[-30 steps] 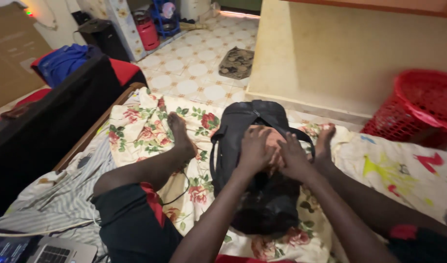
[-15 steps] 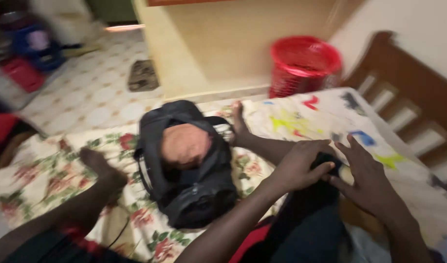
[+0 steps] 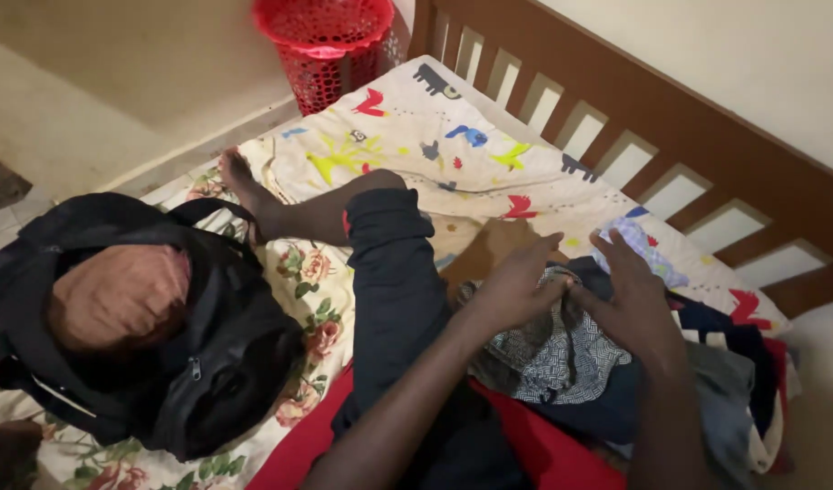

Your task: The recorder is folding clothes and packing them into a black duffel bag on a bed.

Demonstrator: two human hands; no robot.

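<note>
Clothing pile (image 3: 616,381), mixed, at your right side on the bed (image 3: 453,136), against the slatted wooden bed frame (image 3: 671,136). Top item: grey-and-white patterned cloth (image 3: 562,349), crumpled, lying over darker blue and grey garments.

Left hand (image 3: 516,290): fingers curled down onto the upper edge of the patterned cloth, pinching a fold of it. Right hand (image 3: 630,304): fingers spread, laid over the same cloth from the far side; whether it grips or only presses, you cannot tell. The two hands sit close together on the one piece, probably so that it lifts free of the heap beneath.

Small pale-blue printed cloth (image 3: 643,249): just beyond your right fingertips, apart from the pile.

Black backpack (image 3: 162,345): on the floral sheet (image 3: 312,272) to your left, well apart from both hands, its mouth standing open with a brownish-pink item (image 3: 117,299) packed inside and showing.

Your right leg, in a dark trouser, stretches between backpack and pile, the bare foot (image 3: 240,177) near the bed's end.

Red mesh basket (image 3: 330,41): on the floor past the foot of the bed.
</note>
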